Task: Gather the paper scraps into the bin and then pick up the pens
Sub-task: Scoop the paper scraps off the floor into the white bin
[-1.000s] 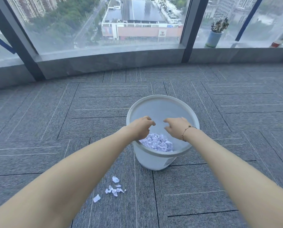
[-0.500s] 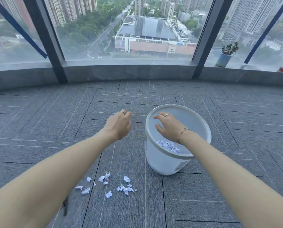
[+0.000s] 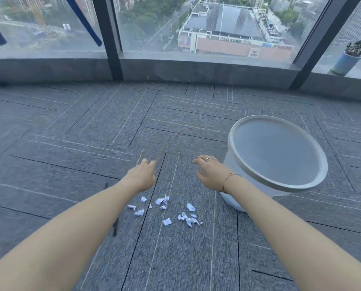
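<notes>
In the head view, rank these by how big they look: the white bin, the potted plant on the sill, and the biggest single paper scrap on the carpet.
1. White bin, largest by far.
2. Potted plant, though it stands farther off, so its true size is unsure.
3. Paper scrap, smallest.

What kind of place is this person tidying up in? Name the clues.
Probably an office high in a tall building: grey carpet tiles on the floor, floor-to-ceiling windows looking down on rooftops and streets, and a potted plant on the sill.
</notes>
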